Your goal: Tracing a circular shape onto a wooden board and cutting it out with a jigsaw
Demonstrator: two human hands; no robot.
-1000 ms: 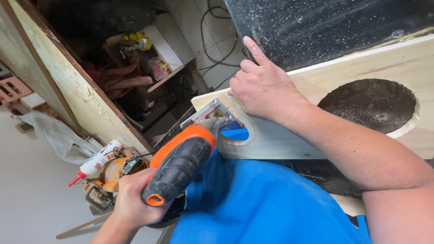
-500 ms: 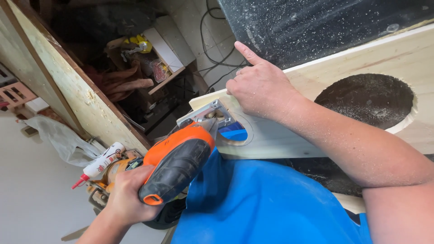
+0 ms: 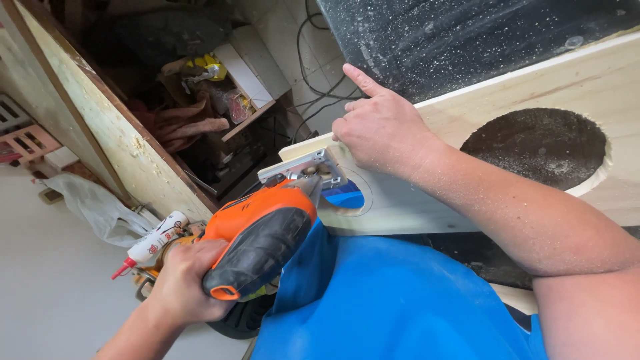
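Left hand: my left hand point(image 3: 190, 283) is wrapped tight round the grip of the orange and black jigsaw point(image 3: 263, 233), fingers fully closed on it.
Right hand: my right hand point(image 3: 383, 130) lies flat on the wooden board point(image 3: 533, 87), pressing it down just beside the saw's metal foot point(image 3: 303, 167); the forefinger points up, the other fingers are curled loosely and grip nothing.
Board position: it lies across the dark, dust-speckled bench point(image 3: 480, 33), its near end jutting over the edge toward me.
Saw position: the foot sits on the near end of the board, at the rim of a small curved cut point(image 3: 347, 197).
Work done: one large round hole point(image 3: 537, 147) is already cut clean through, the dark bench showing beneath it.
Work in hand: I judge the second, smaller round cut to be partly made; blue cloth shows through the opened part, while a pencilled curve carries on round the rest.
Work left: by my reading, the remainder of that curve. How much is cut behind the saw, I cannot tell.
Surroundings: a glue bottle point(image 3: 153, 243) with a red tip lies on clutter near my left hand; a leaning chipboard panel point(image 3: 100, 127) stands to the left; black cables point(image 3: 310, 60) trail down the tiled wall; a cluttered shelf point(image 3: 220, 93) sits beyond.
Obstructions: my blue shirt point(image 3: 393, 300) lies directly under the cut; my right hand rests close to the saw's foot.
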